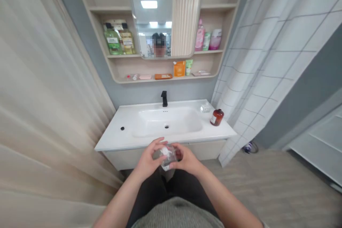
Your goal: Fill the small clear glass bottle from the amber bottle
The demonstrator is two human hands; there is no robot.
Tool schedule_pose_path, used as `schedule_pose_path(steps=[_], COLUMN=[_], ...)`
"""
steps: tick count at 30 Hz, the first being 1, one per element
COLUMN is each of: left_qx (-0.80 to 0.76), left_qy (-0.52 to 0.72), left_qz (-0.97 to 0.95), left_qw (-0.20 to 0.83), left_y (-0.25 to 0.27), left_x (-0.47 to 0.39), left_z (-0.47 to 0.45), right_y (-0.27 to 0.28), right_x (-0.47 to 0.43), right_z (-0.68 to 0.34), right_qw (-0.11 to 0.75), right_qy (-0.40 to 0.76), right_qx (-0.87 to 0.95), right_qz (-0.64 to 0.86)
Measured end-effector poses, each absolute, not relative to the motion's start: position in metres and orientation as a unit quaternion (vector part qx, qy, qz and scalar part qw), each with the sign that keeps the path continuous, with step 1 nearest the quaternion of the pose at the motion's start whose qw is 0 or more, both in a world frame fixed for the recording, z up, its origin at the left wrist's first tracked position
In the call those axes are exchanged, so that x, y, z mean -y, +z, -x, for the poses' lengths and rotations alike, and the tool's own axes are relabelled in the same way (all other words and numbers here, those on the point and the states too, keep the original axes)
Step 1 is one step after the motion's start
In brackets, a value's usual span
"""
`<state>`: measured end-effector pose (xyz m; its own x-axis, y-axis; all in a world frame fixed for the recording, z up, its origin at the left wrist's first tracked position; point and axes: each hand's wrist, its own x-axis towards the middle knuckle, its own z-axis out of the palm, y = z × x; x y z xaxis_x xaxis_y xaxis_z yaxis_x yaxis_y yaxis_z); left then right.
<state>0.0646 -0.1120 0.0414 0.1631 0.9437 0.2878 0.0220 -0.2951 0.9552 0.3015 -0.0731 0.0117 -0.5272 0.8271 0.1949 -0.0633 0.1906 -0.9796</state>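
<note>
Left hand (150, 156): closed on the left side of a small, clear, box-like container with white and reddish parts (168, 156), thumb across the near face, fingers arched over toward the top.
Right hand (187, 157): gripping the same container from the right, thumb along the lower edge, index finger reaching to the upper edge.
Clear container: between both hands, lifted in front of the counter's near edge, above dark trousers (149, 196); contents too blurred to name, glass or plastic impossible to tell.
Step in hand: judged as two-handed handling at the fingertips, perhaps turning or working at the container; opening or closing, cannot tell.
Next move: judged to call for a steady grip on one side, loosened fingertips on the other, and little tilt.
Forearms: bare, angled in from the lower corners, converging at the container.
Counter: white, glossy slab (113, 141) with a recessed white basin (149, 119), just beyond the hands.
Counter's right end: brown bottle with a pale label (217, 118), near a clear, blocky object (205, 108).
Counter's left end: small black disc (122, 128).
Behind the basin: black, angular faucet (164, 99).
</note>
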Motion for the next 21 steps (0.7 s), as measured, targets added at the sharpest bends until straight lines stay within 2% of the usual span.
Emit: schedule_pose_path(steps=[3,9,15,21], left_qx=[-0.459,-0.369,-0.447,-0.411], left_qy=[0.515,0.486,0.504,0.467], left_qz=[-0.608,-0.665,-0.640,-0.658], left_qw=[0.392,0.431,0.370,0.424], left_y=[0.045,0.058,0.057,0.064], left_x=[0.108,0.115,0.110,0.115], left_z=[-0.071,-0.072,-0.070,-0.074], right_y=[0.011,0.006,0.002,0.001], right_x=[0.076,0.078,0.075,0.077], right_z=[-0.298,-0.291,-0.292,-0.293], right_qw=[0.390,0.415,0.415,0.429], right_qy=[0.574,0.584,0.576,0.597], right_qx=[0.662,0.640,0.639,0.615], right_qz=[0.285,0.277,0.296,0.286])
